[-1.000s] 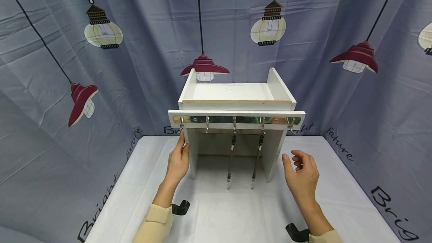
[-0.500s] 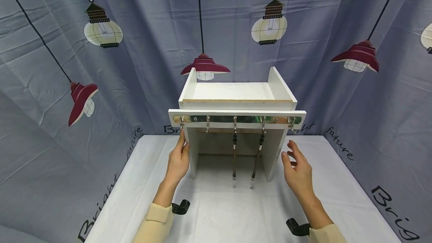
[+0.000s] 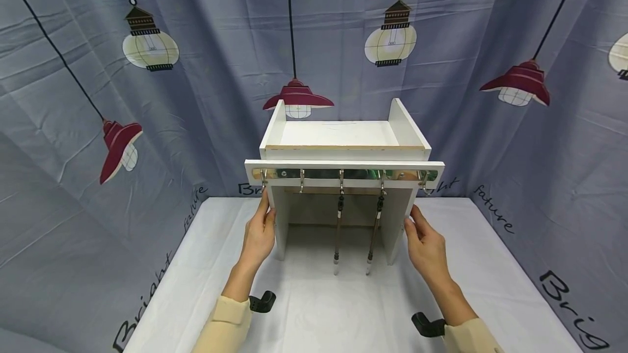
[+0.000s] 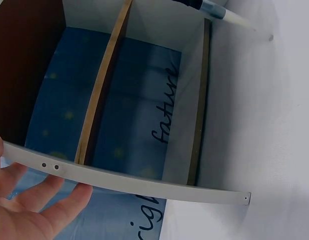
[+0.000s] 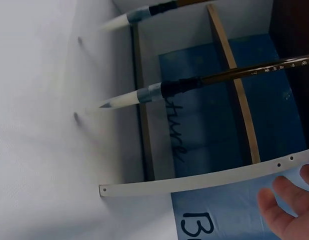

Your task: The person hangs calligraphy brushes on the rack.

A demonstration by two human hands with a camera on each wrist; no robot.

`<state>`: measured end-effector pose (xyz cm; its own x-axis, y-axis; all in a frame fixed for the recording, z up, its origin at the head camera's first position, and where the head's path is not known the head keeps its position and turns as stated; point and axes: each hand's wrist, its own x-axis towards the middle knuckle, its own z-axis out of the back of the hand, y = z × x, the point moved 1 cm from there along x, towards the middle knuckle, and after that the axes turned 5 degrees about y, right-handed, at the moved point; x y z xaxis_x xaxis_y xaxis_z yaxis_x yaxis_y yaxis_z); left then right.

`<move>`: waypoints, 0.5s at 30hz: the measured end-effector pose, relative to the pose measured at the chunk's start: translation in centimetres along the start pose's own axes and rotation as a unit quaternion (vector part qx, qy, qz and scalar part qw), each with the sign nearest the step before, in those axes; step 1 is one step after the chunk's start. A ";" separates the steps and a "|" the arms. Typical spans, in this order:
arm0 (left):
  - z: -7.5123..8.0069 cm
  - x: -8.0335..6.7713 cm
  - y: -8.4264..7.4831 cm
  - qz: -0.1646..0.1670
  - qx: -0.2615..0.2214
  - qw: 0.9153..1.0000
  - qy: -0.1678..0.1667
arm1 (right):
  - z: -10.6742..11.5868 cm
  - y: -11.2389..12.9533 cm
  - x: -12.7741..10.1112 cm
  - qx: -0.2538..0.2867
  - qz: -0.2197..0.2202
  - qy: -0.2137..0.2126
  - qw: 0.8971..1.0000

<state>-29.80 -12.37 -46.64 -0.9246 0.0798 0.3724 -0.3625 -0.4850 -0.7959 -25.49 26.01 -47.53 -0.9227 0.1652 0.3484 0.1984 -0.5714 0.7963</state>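
Observation:
A white wooden rack (image 3: 343, 135) stands on the table, with a metal hook rail (image 3: 343, 174) across its front. Two calligraphy brushes (image 3: 337, 230) (image 3: 374, 230) hang from the rail, tips down. My left hand (image 3: 258, 233) lies flat against the rack's left side panel (image 4: 144, 182), thumb on the front edge, and my fingers (image 4: 34, 210) lie straight along it. On the opposite side my right hand (image 3: 424, 238) rests against the right side panel (image 5: 204, 180), with its fingertips (image 5: 289, 210) showing past the edge. Close to that panel hangs one brush (image 5: 159, 92), white tip and dark ferrule.
A white cloth covers the table (image 3: 319, 309). A blue-grey curtain printed with lamps (image 3: 147, 42) closes in the back and both sides. Black wrist mounts (image 3: 262, 301) (image 3: 427, 324) sit on both sleeves.
My right hand, which hovered beside the rack with curled fingers, has straightened and come in against the right side panel. The left hand and the rack have not moved.

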 end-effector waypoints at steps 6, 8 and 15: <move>0.0 -0.1 0.1 0.002 0.001 1.000 -0.001 | -0.4 -0.2 0.1 0.014 -0.012 -0.004 1.000; 0.0 -0.1 0.1 0.001 0.002 1.000 -0.003 | -0.5 -0.1 0.2 0.012 -0.017 -0.006 1.000; 0.0 -0.1 0.0 -0.005 0.003 1.000 -0.003 | -0.8 0.2 0.5 0.022 -0.037 -0.003 0.999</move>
<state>-29.76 -12.42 -46.68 -0.9202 0.0799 0.3833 -0.3712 -0.4893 -0.7892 -26.20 25.39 -47.60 -0.9332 0.2117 0.2903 0.1436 -0.5210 0.8414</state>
